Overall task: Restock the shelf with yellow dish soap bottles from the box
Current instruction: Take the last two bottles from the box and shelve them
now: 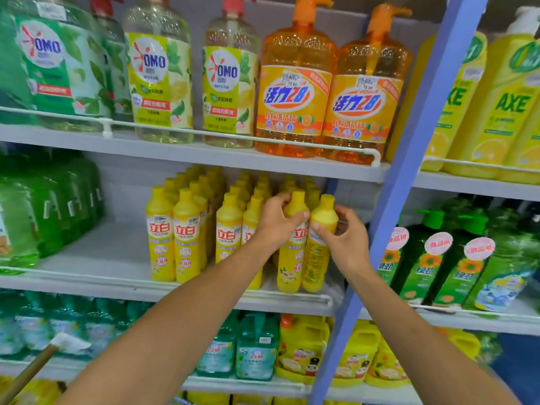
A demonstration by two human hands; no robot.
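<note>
My left hand (276,223) hides part of one yellow bottle (287,267); far left of the blue post (409,159), green bottles (29,223) are blurred and cut off.

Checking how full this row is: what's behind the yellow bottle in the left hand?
More yellow caps recede behind the yellow dish soap bottle. Their bodies are covered by it and the left hand.

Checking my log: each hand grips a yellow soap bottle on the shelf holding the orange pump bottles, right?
No. The head view shows the left hand and right hand each gripping a yellow soap bottle on the shelf below the orange pump bottles.
</note>
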